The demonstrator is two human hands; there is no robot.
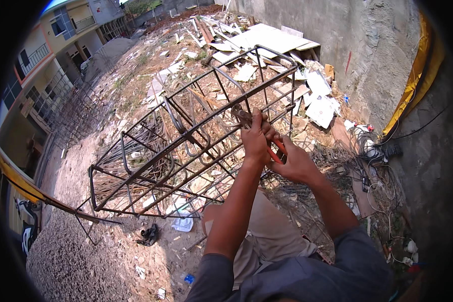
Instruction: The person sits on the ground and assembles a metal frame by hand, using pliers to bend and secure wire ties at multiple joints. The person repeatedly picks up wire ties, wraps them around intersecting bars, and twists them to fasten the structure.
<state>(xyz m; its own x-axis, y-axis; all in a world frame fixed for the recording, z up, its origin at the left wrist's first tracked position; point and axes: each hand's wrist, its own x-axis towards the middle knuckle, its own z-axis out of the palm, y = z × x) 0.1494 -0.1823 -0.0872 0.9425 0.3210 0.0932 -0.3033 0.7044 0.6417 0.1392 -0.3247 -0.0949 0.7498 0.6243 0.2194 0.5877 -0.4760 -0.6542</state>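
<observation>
The steel bar cage (pixel 186 135) lies slantwise ahead of the person, from near left to far right, and its frame appears largely put together: long bars run its length with cross hoops (pixel 174 119) around them. Some hoops towards its middle sit tilted and unevenly spaced, so, by judgement, fixing remains to be done there and at the spot being worked. Both hands are closed on the red-handled pliers (pixel 242 116): the left hand (pixel 255 144) wraps them near the head, the right hand (pixel 293 162) grips the handles; whether the tool bites on anything cannot be told. Counted, there is one cage, one pair of pliers, one clear plastic bag (pixel 182 223) and one blue wrapper (pixel 189 278); the overlapping hoops and far white boards (pixel 267 38) defy an exact count.
</observation>
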